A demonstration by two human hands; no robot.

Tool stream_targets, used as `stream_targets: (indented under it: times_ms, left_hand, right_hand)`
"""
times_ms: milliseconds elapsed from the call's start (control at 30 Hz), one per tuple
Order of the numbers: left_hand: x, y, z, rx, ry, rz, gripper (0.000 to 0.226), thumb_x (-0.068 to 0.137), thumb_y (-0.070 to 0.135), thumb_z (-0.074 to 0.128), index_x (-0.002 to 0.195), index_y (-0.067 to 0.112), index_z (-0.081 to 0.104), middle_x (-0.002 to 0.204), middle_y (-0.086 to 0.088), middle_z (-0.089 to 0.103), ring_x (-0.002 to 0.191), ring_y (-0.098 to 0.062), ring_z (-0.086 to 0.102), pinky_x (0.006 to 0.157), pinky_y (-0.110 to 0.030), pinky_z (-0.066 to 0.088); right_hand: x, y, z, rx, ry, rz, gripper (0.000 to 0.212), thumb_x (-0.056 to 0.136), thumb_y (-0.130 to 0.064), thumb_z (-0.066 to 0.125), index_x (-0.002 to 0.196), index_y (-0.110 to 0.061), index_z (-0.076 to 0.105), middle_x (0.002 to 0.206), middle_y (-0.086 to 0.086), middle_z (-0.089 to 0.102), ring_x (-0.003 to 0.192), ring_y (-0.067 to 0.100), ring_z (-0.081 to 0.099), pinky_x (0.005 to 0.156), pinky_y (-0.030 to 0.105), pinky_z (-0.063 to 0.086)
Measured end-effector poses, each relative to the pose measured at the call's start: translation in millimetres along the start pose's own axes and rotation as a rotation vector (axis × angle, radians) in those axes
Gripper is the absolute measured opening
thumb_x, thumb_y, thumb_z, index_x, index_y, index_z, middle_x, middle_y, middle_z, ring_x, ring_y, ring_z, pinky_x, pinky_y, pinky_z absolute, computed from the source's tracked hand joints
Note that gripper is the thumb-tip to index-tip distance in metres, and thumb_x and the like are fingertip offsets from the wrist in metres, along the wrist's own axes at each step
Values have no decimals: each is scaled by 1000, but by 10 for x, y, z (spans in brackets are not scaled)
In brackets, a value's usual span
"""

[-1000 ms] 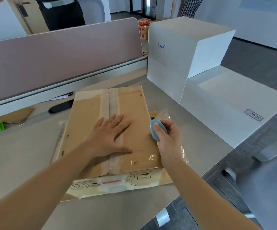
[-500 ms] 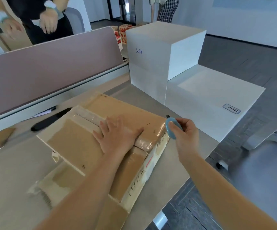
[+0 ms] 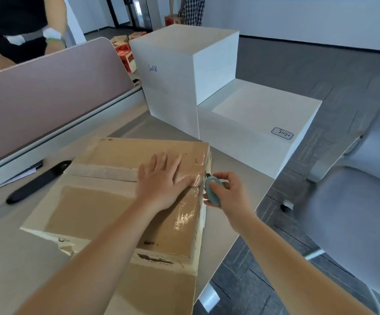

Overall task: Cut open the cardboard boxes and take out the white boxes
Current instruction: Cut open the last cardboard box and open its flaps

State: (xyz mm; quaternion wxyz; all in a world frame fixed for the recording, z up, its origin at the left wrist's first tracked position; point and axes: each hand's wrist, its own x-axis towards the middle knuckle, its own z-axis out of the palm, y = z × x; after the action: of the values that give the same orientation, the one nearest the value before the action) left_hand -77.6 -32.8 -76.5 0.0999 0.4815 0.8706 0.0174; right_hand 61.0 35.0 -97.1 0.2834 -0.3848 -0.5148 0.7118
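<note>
The right hand grips a small blue oval cutter, fingers curled round its body and thumb pressed on its face, with the cutter's tip held against the right-hand side of the cardboard box where the taped seam meets the edge. The left hand lies flat on top of that box, fingers straight and slightly spread, its palm covering the seam near the right edge and pressing down. The cardboard box rests on the surface, turned at an angle, its top crossed by a strip of clear glossy tape and a paler band along the seam; its near right corner reaches the edge of the surface. Just beyond the box, at the far right of the surface, stand the white boxes: a tall white box with blue handwriting on its side, and a lower, wider white box touching it on the right, carrying a small handwritten label near its corner. To the left of the cardboard box a dark elongated object lies on the surface beside some papers. A mauve divider panel runs along the far edge, and a second person in dark clothing stands behind it. Red printed cartons sit past the panel. A grey chair stands on the floor at right.
</note>
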Motion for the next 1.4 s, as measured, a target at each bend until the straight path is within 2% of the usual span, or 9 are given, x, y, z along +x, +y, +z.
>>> stream_targets:
  times_ms: [167, 300, 500, 633, 800, 1000, 1100, 1333, 1400]
  left_hand:
    - [29, 72, 17, -3, 30, -22, 70, 88, 65, 23, 148, 34, 3, 157, 0, -8, 144, -21, -10, 114, -44, -2]
    - [33, 68, 24, -6, 35, -19, 71, 87, 66, 22, 148, 34, 3, 157, 0, -8, 144, -22, -9, 115, -44, -2]
    - [30, 63, 31, -5, 39, -21, 72, 86, 68, 21, 148, 34, 3, 157, 0, -7, 144, -22, -9, 115, -45, -2]
    - [41, 60, 36, -5, 40, -21, 73, 86, 68, 21, 148, 34, 3, 157, 0, -7, 144, -22, -9, 114, -45, -2]
    - [43, 50, 46, -9, 44, -20, 72, 86, 68, 21, 148, 35, 3, 157, 0, -7, 144, -21, -9, 115, -45, -2]
    - [43, 36, 36, -12, 34, -23, 72, 86, 68, 21, 148, 35, 2, 157, 1, -8, 144, -21, -10, 114, -44, -3]
    - [28, -23, 30, -8, 32, -33, 74, 85, 70, 21, 147, 36, 1, 157, 1, -7, 144, -21, -10, 114, -44, -3]
    - [-95, -298, -27, -15, 16, -85, 89, 68, 76, 10, 147, 37, 4, 157, 3, -6, 144, -21, -7, 115, -43, -2]
    - [-102, -322, -19, -20, 22, -89, 87, 70, 76, 12, 147, 37, 4, 157, 3, -5, 144, -21, -7, 115, -43, -2]
  right_hand:
    - [36, -52, -57, -83, -26, -52, 21, 90, -3, 51, 82, -23, 50, 82, -2, 53, 66, 12, 57, 50, 16, 54]
    - [45, -54, -71, -102, -36, -55, 26, 91, -4, 51, 79, -27, 50, 82, -1, 54, 63, 14, 58, 49, 16, 53]
    - [28, -53, -53, -125, -20, -127, 15, 91, -4, 49, 91, -18, 51, 80, -2, 55, 60, 11, 56, 46, 14, 51]
    - [37, -34, -38, -120, 4, -86, 11, 92, -4, 49, 98, -13, 51, 83, -1, 53, 63, 13, 57, 47, 18, 54]
    - [49, -42, -21, -130, 17, -64, 10, 92, -4, 48, 97, -12, 51, 82, -1, 53, 63, 15, 58, 48, 19, 54]
    - [82, -129, -69, -262, -84, -88, 13, 91, -1, 47, 94, -12, 52, 74, 1, 55, 51, 6, 57, 42, 15, 47]
    - [112, -177, -44, -346, -131, -75, 17, 91, 0, 45, 88, -14, 54, 73, 2, 55, 55, 13, 55, 41, 17, 43]
    - [69, -133, 221, -430, -220, -72, 21, 91, -1, 42, 82, -18, 51, 71, 1, 53, 53, 12, 52, 46, 22, 39]
    - [62, -128, 250, -431, -222, -72, 18, 91, -1, 41, 85, -15, 51, 70, 1, 52, 52, 12, 51, 46, 22, 38]
